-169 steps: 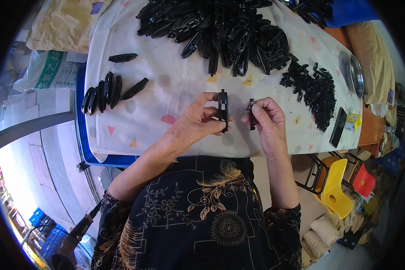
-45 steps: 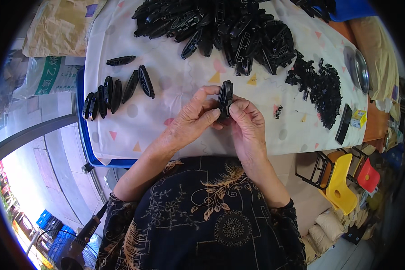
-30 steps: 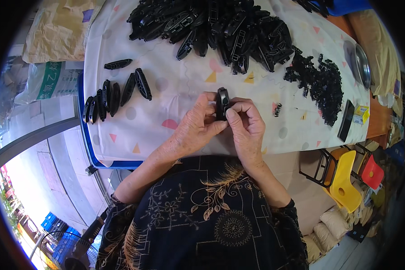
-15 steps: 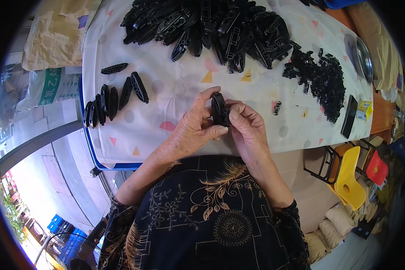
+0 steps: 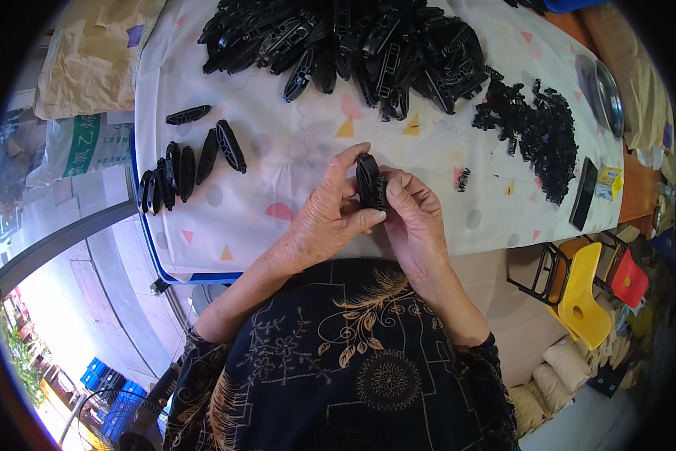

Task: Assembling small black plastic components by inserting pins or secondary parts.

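Note:
Over the near middle of the table I hold an oval black plastic part (image 5: 368, 180) upright. My left hand (image 5: 319, 214) is closed on it, index finger at its top and thumb at its lower end. The thumb and fingers of my right hand (image 5: 416, 218) pinch at its right edge; whether a separate small piece sits between them is hidden. To the right lie a few small black plastic pieces (image 5: 463, 180). Several similar oval parts (image 5: 187, 167) stand in a loose row at the left, with another oval part (image 5: 189, 114) lying behind them.
A large heap of oval black parts (image 5: 338, 45) covers the table's far middle. Right of it spreads a pile of small black pieces (image 5: 537, 135). A dark flat bar (image 5: 583, 194), a small yellow box (image 5: 609, 183) and a round metal dish (image 5: 607, 98) lie near the right edge.
Both hands and the held oval part stay nearly in place; the part has turned slightly, and my right fingertips have shifted a little along its edge.

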{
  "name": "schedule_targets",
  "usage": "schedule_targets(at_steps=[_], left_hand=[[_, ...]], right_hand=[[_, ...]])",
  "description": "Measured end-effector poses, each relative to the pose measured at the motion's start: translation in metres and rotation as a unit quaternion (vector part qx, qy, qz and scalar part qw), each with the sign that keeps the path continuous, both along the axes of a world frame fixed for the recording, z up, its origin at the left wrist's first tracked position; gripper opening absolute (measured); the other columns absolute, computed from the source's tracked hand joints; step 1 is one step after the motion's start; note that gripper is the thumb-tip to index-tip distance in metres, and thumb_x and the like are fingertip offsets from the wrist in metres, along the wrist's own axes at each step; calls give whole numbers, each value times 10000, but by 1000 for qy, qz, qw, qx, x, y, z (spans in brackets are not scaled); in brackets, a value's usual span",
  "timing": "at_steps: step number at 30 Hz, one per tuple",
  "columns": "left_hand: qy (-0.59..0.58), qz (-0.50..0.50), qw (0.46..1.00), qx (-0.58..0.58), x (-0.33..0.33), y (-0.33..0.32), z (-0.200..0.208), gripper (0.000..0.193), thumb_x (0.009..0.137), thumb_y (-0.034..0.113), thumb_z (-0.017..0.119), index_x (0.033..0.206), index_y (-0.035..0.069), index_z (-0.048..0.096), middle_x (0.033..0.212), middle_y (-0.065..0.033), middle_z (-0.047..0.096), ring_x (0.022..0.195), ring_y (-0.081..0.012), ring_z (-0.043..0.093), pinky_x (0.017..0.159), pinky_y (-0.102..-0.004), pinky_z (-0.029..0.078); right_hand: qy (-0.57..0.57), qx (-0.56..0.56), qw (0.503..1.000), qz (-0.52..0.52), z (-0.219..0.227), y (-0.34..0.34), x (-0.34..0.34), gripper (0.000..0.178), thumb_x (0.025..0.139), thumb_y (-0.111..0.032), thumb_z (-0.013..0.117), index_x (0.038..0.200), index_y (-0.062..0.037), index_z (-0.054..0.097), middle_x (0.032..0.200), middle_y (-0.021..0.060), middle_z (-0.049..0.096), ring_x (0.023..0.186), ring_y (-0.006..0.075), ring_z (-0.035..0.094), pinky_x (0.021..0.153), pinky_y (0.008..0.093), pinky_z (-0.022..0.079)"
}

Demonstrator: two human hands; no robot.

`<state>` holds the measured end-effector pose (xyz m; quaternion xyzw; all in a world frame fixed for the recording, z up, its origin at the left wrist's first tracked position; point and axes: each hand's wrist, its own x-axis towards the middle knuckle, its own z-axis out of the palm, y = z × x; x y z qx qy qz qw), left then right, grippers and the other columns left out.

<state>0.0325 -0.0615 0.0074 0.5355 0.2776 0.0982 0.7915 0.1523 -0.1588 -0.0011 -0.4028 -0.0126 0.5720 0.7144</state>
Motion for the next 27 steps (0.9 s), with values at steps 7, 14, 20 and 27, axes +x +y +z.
schedule_targets(at_steps=[7,14,20,27], left_hand=[[-1,9,999,33,1,-1,-3,785,836,-55,629,1445,109,161,1067,-137,598,927,-145,593,795,-284,502],[15,13,996,82,-2,-1,-4,766,837,-62,592,1447,107,162,1065,-149,596,979,-171,590,831,-308,493],[-11,5,990,138,-2,-5,0,722,854,-54,561,1448,95,180,1075,-150,591,984,-207,610,833,-314,485],[-16,-54,991,123,-3,-2,1,705,874,-109,486,1459,95,150,1106,-92,526,978,-152,553,809,-274,475]], right_hand=[[-80,-19,997,-5,3,3,-4,118,922,-153,609,888,-40,600,1087,55,607,959,110,555,858,253,440],[-215,-39,976,16,11,9,-9,112,922,-90,593,993,-15,550,1108,42,571,1001,95,520,925,252,401],[-177,-18,980,85,11,6,2,323,887,-40,623,1189,1,517,1066,23,595,939,87,555,832,222,450],[-165,0,982,87,2,1,0,304,903,-28,597,1194,6,512,1048,37,622,886,75,574,713,197,480]])
